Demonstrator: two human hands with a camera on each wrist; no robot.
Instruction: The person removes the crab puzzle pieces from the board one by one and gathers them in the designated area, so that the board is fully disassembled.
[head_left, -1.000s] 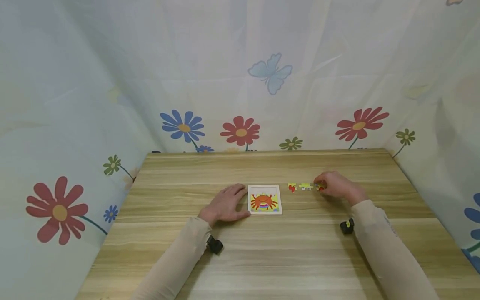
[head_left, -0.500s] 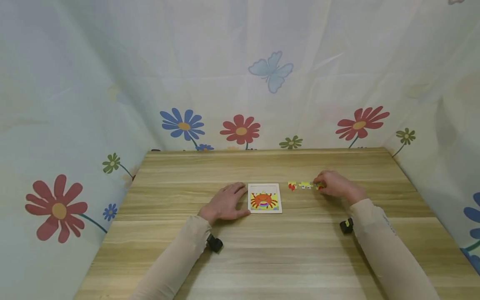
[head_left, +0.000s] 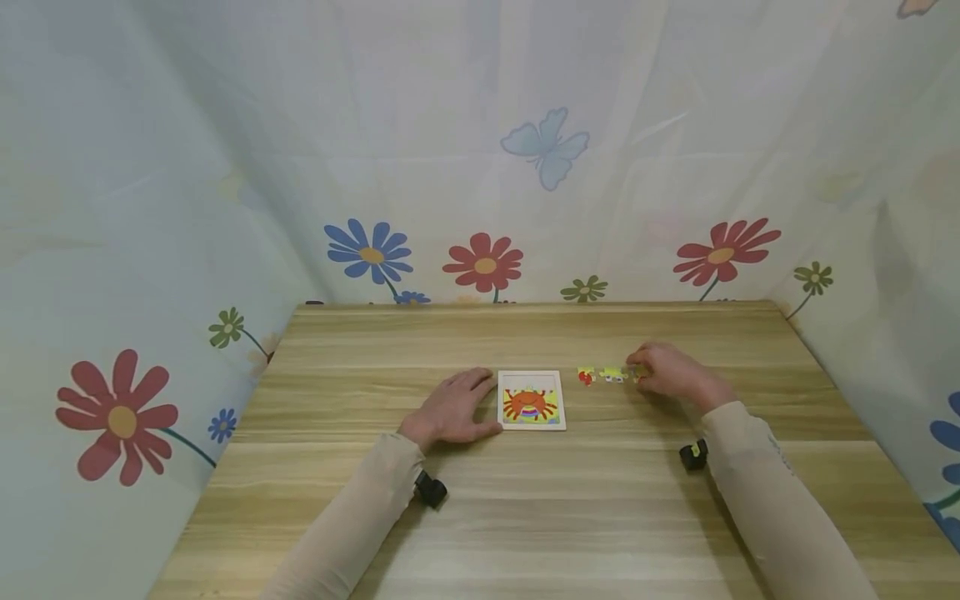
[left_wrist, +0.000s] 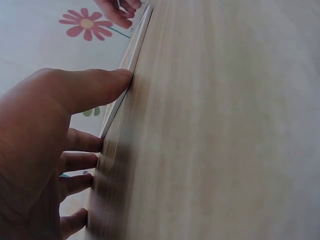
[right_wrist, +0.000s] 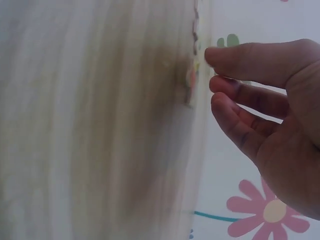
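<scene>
A white-rimmed puzzle tray (head_left: pixel 532 427) lies flat on the table, its lower part filled with a red crab picture (head_left: pixel 529 405). The strip above the crab is bare. My left hand (head_left: pixel 453 407) rests along the tray's left side; in the left wrist view its thumb (left_wrist: pixel 102 87) touches the pale edge. Right of the tray lie a red-and-yellow puzzle piece (head_left: pixel 586 377) and a yellow one with eyes (head_left: pixel 613 376). At the row's right end, my right hand (head_left: pixel 672 371) hovers over another puzzle piece (right_wrist: pixel 191 80), fingers bent and slightly apart from it.
The wood-grain table (head_left: pixel 555 517) reaches back to a flower-printed curtain (head_left: pixel 420 192), which also hangs along both sides. A black wrist camera (head_left: pixel 430 490) sits on the left sleeve, and another black camera (head_left: pixel 693 454) on the right.
Both hands, the tray and the two left pieces stay almost where they were. The piece beneath the right fingers shows less red than before. The head view has shifted slightly.
</scene>
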